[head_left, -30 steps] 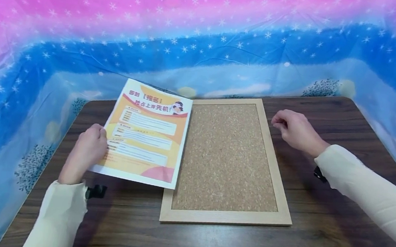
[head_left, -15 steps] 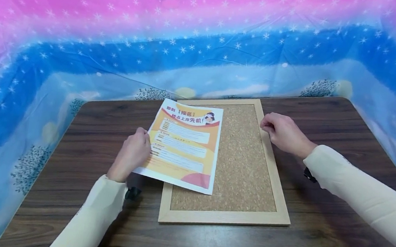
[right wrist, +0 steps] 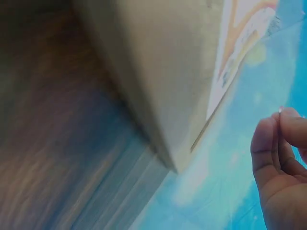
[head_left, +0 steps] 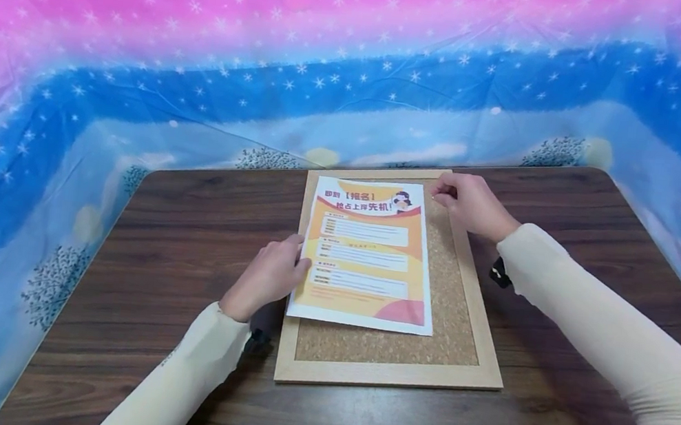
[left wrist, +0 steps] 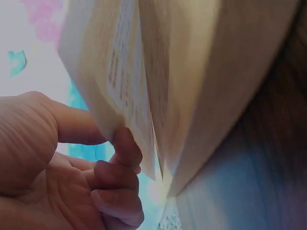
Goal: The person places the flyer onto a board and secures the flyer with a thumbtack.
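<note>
We see the left hand [head_left: 268, 277] pinching the left edge of the flyer [head_left: 367, 253], thumb on top and fingers [left wrist: 125, 148] curled under the paper. The flyer lies on the cork board [head_left: 455, 308], nearly square to the wooden frame but sitting toward its left and top. The right hand [head_left: 472, 202] hovers at the flyer's top right corner, fingers curled with tips pinched together; we cannot tell if they hold anything. Risk as we judge it: only one edge is held, so a tug could skew or slide the sheet, or crease the pinched edge on the table [head_left: 191, 211].
</note>
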Available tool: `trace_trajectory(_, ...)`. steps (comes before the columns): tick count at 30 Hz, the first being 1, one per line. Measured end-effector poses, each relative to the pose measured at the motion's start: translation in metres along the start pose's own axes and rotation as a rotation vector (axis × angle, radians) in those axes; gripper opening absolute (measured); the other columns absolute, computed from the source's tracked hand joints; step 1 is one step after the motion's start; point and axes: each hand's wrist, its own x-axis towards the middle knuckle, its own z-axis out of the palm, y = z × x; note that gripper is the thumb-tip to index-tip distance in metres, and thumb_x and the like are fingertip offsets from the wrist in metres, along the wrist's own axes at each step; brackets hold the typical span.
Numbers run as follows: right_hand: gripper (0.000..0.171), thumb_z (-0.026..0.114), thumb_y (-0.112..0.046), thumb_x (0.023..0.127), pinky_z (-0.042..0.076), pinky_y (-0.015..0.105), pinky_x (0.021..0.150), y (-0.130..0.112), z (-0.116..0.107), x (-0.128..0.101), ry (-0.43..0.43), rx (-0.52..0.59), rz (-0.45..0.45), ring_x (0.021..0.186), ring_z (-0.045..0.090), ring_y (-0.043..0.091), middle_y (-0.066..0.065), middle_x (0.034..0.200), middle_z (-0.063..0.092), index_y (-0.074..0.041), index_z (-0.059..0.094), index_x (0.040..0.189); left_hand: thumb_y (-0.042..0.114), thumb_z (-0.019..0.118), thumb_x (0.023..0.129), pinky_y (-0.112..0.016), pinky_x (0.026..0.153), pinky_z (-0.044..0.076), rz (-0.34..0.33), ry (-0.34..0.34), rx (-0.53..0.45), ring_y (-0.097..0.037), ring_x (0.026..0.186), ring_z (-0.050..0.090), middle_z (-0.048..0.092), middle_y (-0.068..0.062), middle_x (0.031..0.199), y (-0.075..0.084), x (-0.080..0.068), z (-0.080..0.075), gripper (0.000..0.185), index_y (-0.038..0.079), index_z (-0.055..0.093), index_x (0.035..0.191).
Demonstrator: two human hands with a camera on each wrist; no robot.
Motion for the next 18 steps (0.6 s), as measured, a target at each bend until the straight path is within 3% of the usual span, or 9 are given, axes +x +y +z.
trace_trajectory(9, 0.014, 0.051, -0.008, 0.097, 0.044, 0.038, 0.072, -0.006, 0.01, 0.037, -0.046, 0.08, 0.109, 0.082, 0.052, 0.025, 0.016, 0.098, 0.059, -0.002, 0.063, 0.103, 0.014, 0.059, 0.093, -0.029, 0.05, 0.039, 0.048, -0.074, 0.022, -0.016, 0.057, 0.052, 0.059, -0.002, 0.082, 0.015, 0.001, 0.011, 0.039, 0.002, 0.049, 0.129)
trace_trajectory(18, 0.017, 0.051, -0.009, 0.098, 0.043, 0.039, 0.078, -0.007, 0.024, 0.069, -0.126, 0.136, 0.238, 0.088, 0.052, 0.026, 0.014, 0.101, 0.058, -0.003, 0.062, 0.109, 0.014, 0.064, 0.091, -0.027, 0.05, 0.041, 0.07, -0.177, 0.086, -0.014, 0.063, 0.055, 0.06, -0.003, 0.088, 0.019, 0.002, 0.012, 0.033, 0.002, 0.051, 0.118)
